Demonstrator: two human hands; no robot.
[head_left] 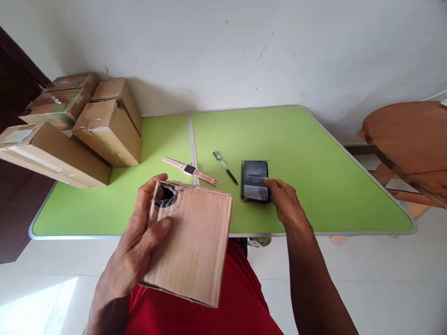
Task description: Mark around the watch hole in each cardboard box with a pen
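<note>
My left hand (139, 246) grips a cardboard box (195, 237) by its left side, over the table's front edge. A ragged, blackened hole (166, 194) shows at the box's upper left corner, with the thumb just below it. On the table, my right hand (284, 197) has thumb and fingers at the right edge of a smartphone (256, 188), its screen lit with a clock. The fingers under the phone's edge are hidden. A pen (225, 167) lies left of the phone. Farther left is a smartwatch with a pink strap (189, 170).
Several taped cardboard boxes (108, 130) stand at the left end of the green folding table (265, 135). A white wall (223, 56) rises behind it. To the right is a brown chair (408, 139). Something green (260, 241) lies beneath the front edge.
</note>
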